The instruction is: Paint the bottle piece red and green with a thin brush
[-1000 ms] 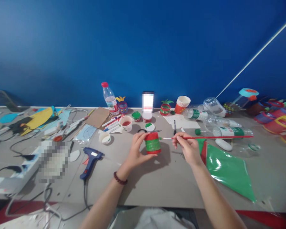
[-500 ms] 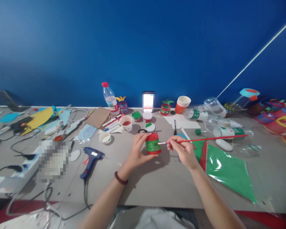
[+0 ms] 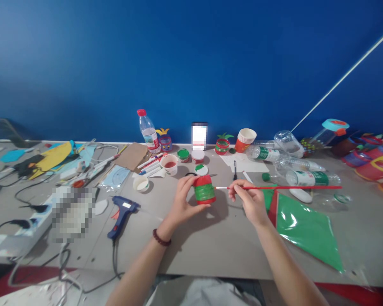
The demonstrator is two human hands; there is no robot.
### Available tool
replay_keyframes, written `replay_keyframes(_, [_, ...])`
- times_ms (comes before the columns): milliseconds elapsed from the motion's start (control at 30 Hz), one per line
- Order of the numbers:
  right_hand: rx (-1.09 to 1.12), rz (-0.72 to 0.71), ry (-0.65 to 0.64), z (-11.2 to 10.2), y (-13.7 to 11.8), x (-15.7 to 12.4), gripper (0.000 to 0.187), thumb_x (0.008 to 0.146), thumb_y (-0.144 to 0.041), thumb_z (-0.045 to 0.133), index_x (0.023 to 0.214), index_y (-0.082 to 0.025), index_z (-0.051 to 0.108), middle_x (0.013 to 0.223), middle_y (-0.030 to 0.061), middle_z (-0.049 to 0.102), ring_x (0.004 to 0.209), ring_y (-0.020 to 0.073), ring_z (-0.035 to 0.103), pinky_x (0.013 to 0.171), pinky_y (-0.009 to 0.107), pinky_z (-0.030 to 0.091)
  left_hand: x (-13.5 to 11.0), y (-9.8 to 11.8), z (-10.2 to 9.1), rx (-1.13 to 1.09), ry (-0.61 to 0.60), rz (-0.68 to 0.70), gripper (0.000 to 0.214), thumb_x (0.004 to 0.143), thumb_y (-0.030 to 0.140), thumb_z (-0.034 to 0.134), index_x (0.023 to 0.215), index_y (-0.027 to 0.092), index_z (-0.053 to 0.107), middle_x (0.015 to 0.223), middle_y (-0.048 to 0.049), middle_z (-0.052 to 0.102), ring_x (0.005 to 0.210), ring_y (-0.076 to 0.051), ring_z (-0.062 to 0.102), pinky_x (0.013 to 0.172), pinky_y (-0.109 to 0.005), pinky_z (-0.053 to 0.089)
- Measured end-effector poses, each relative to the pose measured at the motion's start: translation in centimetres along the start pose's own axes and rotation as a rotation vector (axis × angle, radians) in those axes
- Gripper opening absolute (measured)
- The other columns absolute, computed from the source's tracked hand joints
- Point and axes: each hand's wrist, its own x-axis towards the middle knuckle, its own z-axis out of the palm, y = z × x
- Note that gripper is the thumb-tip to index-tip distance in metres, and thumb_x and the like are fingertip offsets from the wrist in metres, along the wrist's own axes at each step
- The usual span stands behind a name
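Note:
My left hand (image 3: 183, 199) grips a small red cup-like piece with a green painted band (image 3: 205, 192), fingers at its top and thumb beneath. It is held tilted above the table. In my right hand (image 3: 247, 199) is a long red-handled paintbrush (image 3: 284, 187), pinched near its ferrule. The brush tip meets the right edge of the green band. Beyond the cup lie a paint-smeared lid (image 3: 201, 170) and scissors, partly covered by my left hand and the cup. An opened tub of green paint (image 3: 183, 155) stands farther back.
Left of my hands lies a blue glue gun (image 3: 123, 212); a paper cup with reddish liquid (image 3: 170, 165) stands behind. Green sheets in plastic (image 3: 306, 225) lie right, below several plastic bottles (image 3: 309, 177). A phone (image 3: 199, 136) leans on the blue wall.
The brush has shifted right, its tip going from the front of the green band to its right edge, and its handle is more level. The cup has turned slightly in my left hand.

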Motion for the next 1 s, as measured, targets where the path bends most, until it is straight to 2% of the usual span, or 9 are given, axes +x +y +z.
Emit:
replay_keyframes(100, [0.026, -0.030, -0.016, 0.4, 0.1, -0.3, 0.023, 0.089, -0.038, 0.065, 0.078, -0.019, 0.070, 0.067, 0.0025, 0.065, 0.059, 0.0129, 0.060, 0.051, 0.024, 0.048, 0.0, -0.1, 0.1, 0.018, 0.008, 0.004, 0.079, 0.074, 0.045, 0.082, 0.141, 0.028, 0.043, 0.132, -0.0125, 0.050, 0.122, -0.031, 0.051, 0.103, -0.051, 0.046])
replay_keyframes(267, [0.083, -0.059, 0.038, 0.1, 0.7, -0.4, 0.019, 0.090, -0.035, 0.065, 0.082, -0.020, 0.071, 0.071, 0.0031, 0.066, 0.062, 0.0138, 0.061, 0.052, 0.024, 0.049, -0.1, -0.1, 0.2, 0.035, 0.008, 0.010, 0.079, 0.074, 0.046, 0.082, 0.141, 0.028, 0.043, 0.131, -0.0123, 0.050, 0.120, -0.030, 0.052, 0.103, -0.050, 0.046])
replay_keyframes(467, [0.112, 0.025, -0.063, 0.6, 0.4, -0.5, 0.022, 0.090, -0.038, 0.065, 0.081, -0.019, 0.070, 0.069, 0.0029, 0.065, 0.060, 0.0136, 0.061, 0.050, 0.024, 0.048, -0.1, -0.2, 0.3, 0.042, 0.008, 0.024, 0.080, 0.073, 0.048, 0.081, 0.141, 0.028, 0.043, 0.132, -0.0124, 0.051, 0.121, -0.030, 0.052, 0.103, -0.050, 0.046])
replay_keyframes(600, [0.035, 0.065, -0.082, 1.1, -0.1, -0.6, 0.024, 0.090, -0.041, 0.065, 0.081, -0.019, 0.070, 0.070, 0.0030, 0.066, 0.061, 0.0129, 0.061, 0.053, 0.023, 0.049, -0.1, -0.1, 0.2, 0.038, 0.014, 0.027, 0.081, 0.073, 0.047, 0.082, 0.142, 0.028, 0.043, 0.132, -0.0121, 0.051, 0.121, -0.030, 0.052, 0.103, -0.049, 0.046])
replay_keyframes(800, [-0.062, 0.027, -0.018, 1.0, -0.4, -0.4, 0.029, 0.086, -0.046, 0.067, 0.079, -0.018, 0.069, 0.070, 0.0038, 0.066, 0.060, 0.0135, 0.061, 0.053, 0.025, 0.051, -0.1, -0.1, 0.1, 0.069, 0.017, 0.029, 0.081, 0.073, 0.047, 0.082, 0.141, 0.028, 0.044, 0.130, -0.0124, 0.052, 0.121, -0.031, 0.053, 0.102, -0.050, 0.047])
replay_keyframes(1000, [-0.058, 0.050, 0.079, 0.1, 0.1, 0.2, 0.027, 0.083, -0.045, 0.070, 0.079, -0.019, 0.070, 0.067, 0.0030, 0.066, 0.059, 0.0137, 0.061, 0.051, 0.024, 0.049, -0.1, -0.2, -0.1, 0.037, 0.062, 0.022, 0.078, 0.073, 0.047, 0.081, 0.139, 0.026, 0.046, 0.129, -0.0123, 0.053, 0.118, -0.030, 0.054, 0.100, -0.049, 0.048])
